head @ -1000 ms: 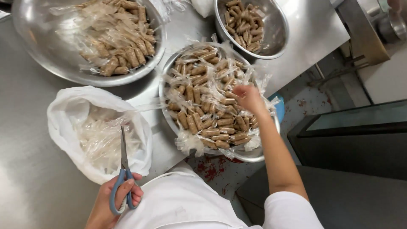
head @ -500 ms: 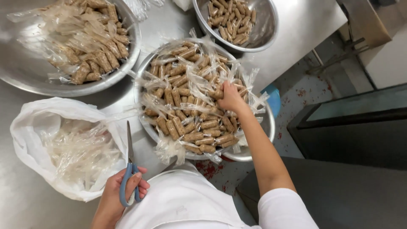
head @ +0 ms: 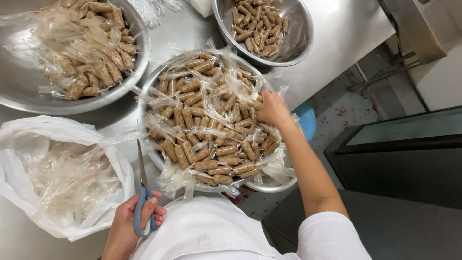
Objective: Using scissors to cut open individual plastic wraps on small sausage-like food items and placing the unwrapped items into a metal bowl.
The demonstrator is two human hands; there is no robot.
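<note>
Right hand (head: 272, 109) closed on 1 wrapped sausage (head: 253, 104) at far-right rim of middle steel bowl (head: 269, 185), long axis crosswise, pointing bowl-centre; left hand (head: 129, 222) gripping blue-handled scissors (head: 142, 197), blades shut, just left of same bowl, beside white bag (head: 57, 135) of wrappers.

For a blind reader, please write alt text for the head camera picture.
A right hand reaches into a steel bowl of plastic-wrapped sausages, while the left hand holds blue-handled scissors. Beside it lies a white bag of empty wrappers.
</note>
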